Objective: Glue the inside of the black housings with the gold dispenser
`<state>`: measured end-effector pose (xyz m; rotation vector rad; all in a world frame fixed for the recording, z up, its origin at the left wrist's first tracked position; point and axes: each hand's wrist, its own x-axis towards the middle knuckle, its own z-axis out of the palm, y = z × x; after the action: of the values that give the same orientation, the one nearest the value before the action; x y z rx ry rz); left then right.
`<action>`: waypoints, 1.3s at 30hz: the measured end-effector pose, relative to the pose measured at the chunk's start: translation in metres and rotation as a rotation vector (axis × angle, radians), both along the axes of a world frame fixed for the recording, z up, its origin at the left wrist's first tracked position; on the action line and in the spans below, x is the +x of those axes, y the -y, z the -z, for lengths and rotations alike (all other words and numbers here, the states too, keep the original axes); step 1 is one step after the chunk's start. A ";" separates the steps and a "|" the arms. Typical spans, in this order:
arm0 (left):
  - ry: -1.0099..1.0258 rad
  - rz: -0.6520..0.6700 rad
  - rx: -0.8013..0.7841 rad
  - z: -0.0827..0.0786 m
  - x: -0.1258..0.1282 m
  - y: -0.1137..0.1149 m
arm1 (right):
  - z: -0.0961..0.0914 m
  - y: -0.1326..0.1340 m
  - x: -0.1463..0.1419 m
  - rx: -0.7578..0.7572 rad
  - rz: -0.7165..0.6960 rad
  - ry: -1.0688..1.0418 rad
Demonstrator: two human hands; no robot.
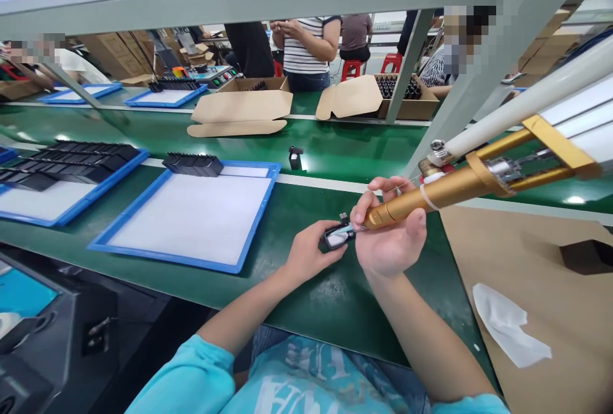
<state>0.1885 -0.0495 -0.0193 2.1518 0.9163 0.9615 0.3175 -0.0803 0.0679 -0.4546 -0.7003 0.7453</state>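
My left hand [309,251] pinches a small black part [336,236] with a shiny face, held just above the green belt [330,299]. My right hand [390,229] is wrapped round the barrel of a gold dispensing tool [445,190], whose tip touches the small black part. The tool hangs from a white arm [527,104] reaching in from the upper right. A blue tray [191,216] with a white sheet lies to the left of my hands, with a row of black parts [193,163] at its far edge.
A second blue tray [62,184] loaded with black parts lies far left. One black part [295,157] stands alone on the belt. Brown cardboard [527,286] with a white wipe [507,324] lies right. Open cartons [249,104] and several people are across the line.
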 end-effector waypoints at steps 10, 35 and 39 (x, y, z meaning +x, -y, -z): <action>0.099 0.035 0.039 -0.008 0.008 0.006 | 0.000 0.006 -0.004 0.027 -0.031 0.037; -0.346 0.202 -0.309 0.008 -0.037 -0.035 | 0.004 -0.006 0.006 0.000 0.025 0.029; -0.173 0.262 -0.295 0.014 -0.023 -0.037 | 0.003 -0.006 0.007 -0.023 0.039 0.045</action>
<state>0.1652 -0.0123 -0.0328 2.0555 0.7753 0.4857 0.3247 -0.0746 0.0644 -0.5061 -0.7236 0.7086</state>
